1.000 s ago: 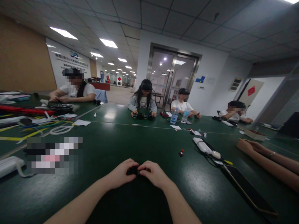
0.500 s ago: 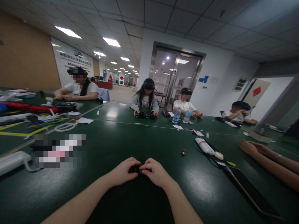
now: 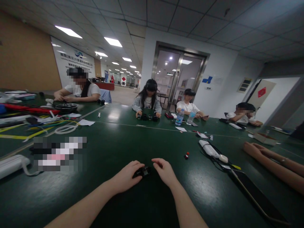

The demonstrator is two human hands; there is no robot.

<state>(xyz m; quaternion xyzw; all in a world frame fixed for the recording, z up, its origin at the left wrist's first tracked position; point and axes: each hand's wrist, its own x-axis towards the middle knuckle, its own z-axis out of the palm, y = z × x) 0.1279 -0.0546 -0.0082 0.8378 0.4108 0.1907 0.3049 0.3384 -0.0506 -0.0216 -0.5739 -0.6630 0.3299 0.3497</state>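
My left hand point(image 3: 129, 177) grips a small black object point(image 3: 144, 171) at its left side, low over the dark green table point(image 3: 133, 142). Part of it is covered by the thumb and fingers; its right end shows a greyish patch, and I cannot tell its kind. Just right of it, apart from it, is my right hand point(image 3: 165, 171). The right thumb and forefinger are bent with a small gap, and nothing shows between them.
A small red and black piece point(image 3: 186, 155) lies to the right, before a white power strip point(image 3: 209, 148) and a dark flat tablet-like panel point(image 3: 258, 196). Another person's forearms point(image 3: 273, 160) rest at the right. Cables point(image 3: 65, 129) lie at left; several people sit across, near water bottles point(image 3: 180, 117).
My right hand has let go of the small black object and moved a little to the right. More of the object's right end now shows; my left hand still holds it.
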